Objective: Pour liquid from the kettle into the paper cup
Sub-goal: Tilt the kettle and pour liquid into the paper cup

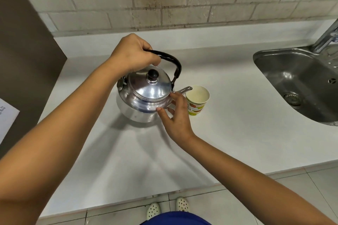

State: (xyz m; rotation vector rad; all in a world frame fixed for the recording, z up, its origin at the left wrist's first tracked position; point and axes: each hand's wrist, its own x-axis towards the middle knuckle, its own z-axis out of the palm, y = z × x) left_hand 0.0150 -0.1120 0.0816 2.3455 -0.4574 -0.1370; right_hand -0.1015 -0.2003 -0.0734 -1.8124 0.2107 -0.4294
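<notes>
Head view, left hand (pixel 132 52) gripping kettle (pixel 144 97) handle, spout over paper cup (pixel 197 99)

Shiny metal kettle (pixel 144 95), lid on, hangs tilted under the left hand (pixel 132 54), spout over the rim. Printed paper cup (pixel 197 99) stands upright just beyond the right hand (pixel 176 115).

Bare forearms (pixel 60 133), blue garment (pixel 175 219), white perforated clogs (pixel 153 210).

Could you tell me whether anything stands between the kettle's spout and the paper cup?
Nothing visible does. The kettle has its spout already at the rim of the cup. The right hand rests on the kettle's side below the spout, not in the path.
</notes>
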